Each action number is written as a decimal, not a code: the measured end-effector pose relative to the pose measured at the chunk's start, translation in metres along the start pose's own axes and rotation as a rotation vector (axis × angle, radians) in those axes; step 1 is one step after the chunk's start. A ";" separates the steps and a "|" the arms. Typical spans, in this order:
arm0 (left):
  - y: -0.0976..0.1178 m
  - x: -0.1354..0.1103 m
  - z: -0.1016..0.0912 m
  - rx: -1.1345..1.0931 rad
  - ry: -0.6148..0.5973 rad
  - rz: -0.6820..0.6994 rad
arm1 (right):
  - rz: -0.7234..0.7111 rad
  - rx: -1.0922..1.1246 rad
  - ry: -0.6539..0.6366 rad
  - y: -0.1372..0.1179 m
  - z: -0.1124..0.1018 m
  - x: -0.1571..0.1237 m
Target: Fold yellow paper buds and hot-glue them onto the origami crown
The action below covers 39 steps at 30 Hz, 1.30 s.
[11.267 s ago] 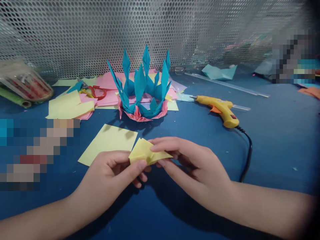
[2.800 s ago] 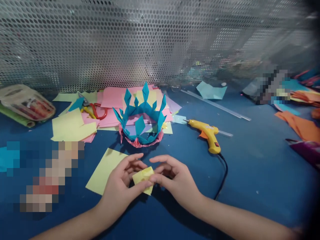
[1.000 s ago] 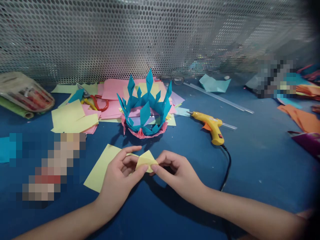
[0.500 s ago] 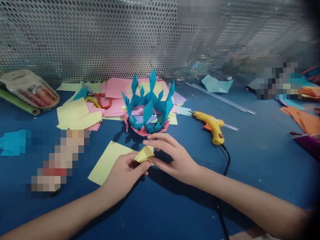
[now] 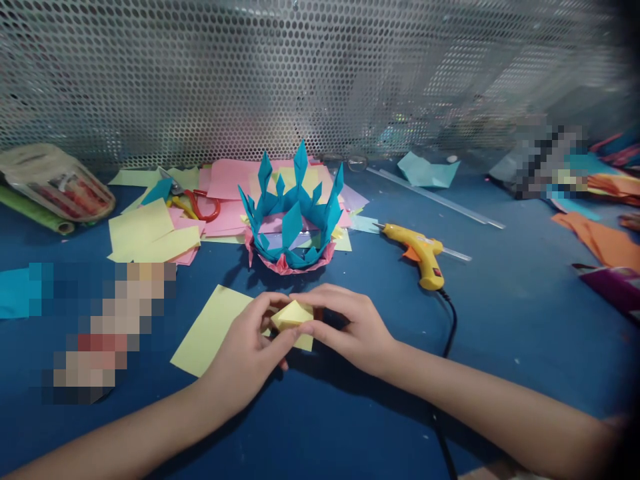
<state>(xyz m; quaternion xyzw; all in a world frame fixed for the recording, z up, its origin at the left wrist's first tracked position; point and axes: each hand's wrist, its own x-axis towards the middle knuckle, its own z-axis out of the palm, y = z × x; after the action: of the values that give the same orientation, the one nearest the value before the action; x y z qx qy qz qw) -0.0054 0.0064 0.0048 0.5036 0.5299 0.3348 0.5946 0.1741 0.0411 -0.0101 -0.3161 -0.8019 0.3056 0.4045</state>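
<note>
Between my two hands is a small folded piece of yellow paper (image 5: pixel 294 314), with creased, pointed faces. My left hand (image 5: pixel 253 343) grips its left side, thumb in front and fingers curled behind. On the other side, my right hand (image 5: pixel 350 319) pinches it, its thumb tip meeting my left thumb near the lower edge. A flat yellow sheet (image 5: pixel 213 333) lies on the blue table, partly under my left hand. Just beyond my hands stands a blue folded-paper crown (image 5: pixel 293 227) with upright points and a pink paper band (image 5: pixel 303 267) round its base.
A yellow hot glue gun (image 5: pixel 423 257) lies to the right, its black cord (image 5: pixel 453 327) running toward me. Behind the crown spread pink sheets (image 5: pixel 230 180) and red-handled scissors (image 5: pixel 205 205). A clear jar (image 5: pixel 60 183) lies at far left. A perforated metal panel (image 5: pixel 200 80) borders the back.
The fingers of my right hand, raised and spread before, have come down onto the folded yellow paper. My left fingers have risen around its back. The whole view has shifted slightly.
</note>
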 end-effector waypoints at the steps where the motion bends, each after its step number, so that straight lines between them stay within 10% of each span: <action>1: -0.001 0.001 -0.001 -0.013 0.005 0.009 | -0.005 -0.006 -0.004 0.000 0.000 0.000; 24: -0.007 -0.002 -0.004 0.006 0.073 0.176 | -0.254 -0.217 0.228 -0.002 -0.001 -0.004; 39: -0.010 0.003 0.004 -0.340 0.020 -0.022 | -0.053 -0.109 0.324 -0.012 0.001 -0.008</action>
<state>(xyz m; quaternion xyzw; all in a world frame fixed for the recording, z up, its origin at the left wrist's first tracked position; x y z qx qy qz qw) -0.0022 0.0058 -0.0060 0.3868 0.4770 0.4181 0.6693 0.1740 0.0278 -0.0051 -0.3613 -0.7497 0.1958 0.5187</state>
